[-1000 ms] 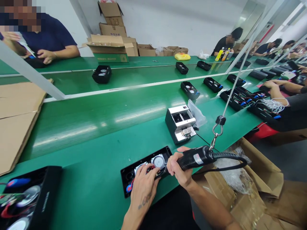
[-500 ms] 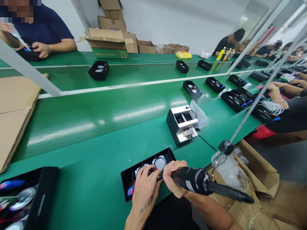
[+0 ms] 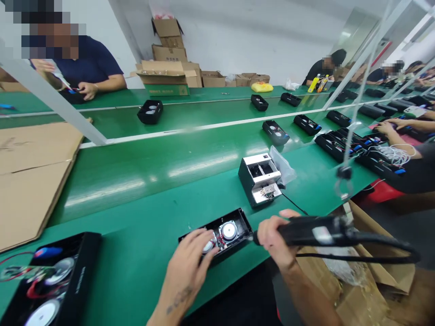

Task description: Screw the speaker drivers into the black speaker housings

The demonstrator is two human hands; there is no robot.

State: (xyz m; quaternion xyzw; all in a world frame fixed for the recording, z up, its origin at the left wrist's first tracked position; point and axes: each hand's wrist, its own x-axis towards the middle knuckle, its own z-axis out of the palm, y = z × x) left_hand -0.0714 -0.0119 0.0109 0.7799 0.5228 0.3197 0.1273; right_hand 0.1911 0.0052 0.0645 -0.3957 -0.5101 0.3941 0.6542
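A black speaker case (image 3: 210, 260) lies open-side up on the green bench before me, with two round speakers and red wires inside. One silver speaker (image 3: 229, 231) shows fully; the other is partly covered by my left hand (image 3: 185, 267). That hand rests over the case's left part, fingers stretched out and thumb apart. My right hand (image 3: 277, 240) is wrapped round a black electric screwdriver (image 3: 307, 231) with a trailing cable. Held nearly level, the tool points left, its blurred tip by the case's right end; contact there I cannot tell.
A screw feeder (image 3: 260, 179) stands beyond the case, with a clear plastic bag. Another open speaker case (image 3: 81, 276) lies at left. A hanging cord with a hook (image 3: 344, 181) is at right, above an open carton (image 3: 384, 271). Co-workers sit along the line.
My right hand has moved the electric screwdriver right, away from the speakers, and turned it more level. It has come apart from the hanging hook. My left hand has shifted slightly left.
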